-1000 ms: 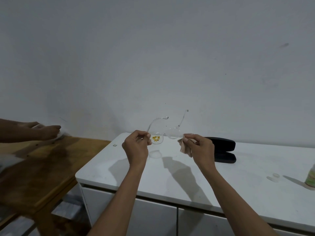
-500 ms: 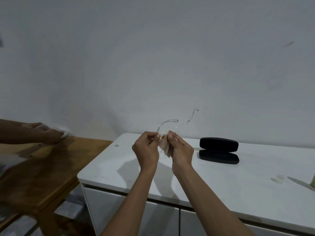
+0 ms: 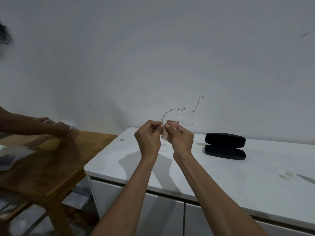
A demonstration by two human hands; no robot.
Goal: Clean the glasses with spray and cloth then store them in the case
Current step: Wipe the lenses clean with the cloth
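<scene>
The glasses [image 3: 186, 119] are held in the air above the white cabinet [image 3: 221, 176], temples pointing up and away from the person. The left hand [image 3: 148, 137] pinches the frame at its left end, fingers curled. The right hand [image 3: 181, 139] grips a pink cloth [image 3: 166, 136], fingers and thumb closed on it, pressing it against the left lens, which the cloth hides. The two hands touch. The right lens projects clear of the right hand, up and to the right. The black case [image 3: 225, 146] lies open on the cabinet top, well apart to the right of the hands.
</scene>
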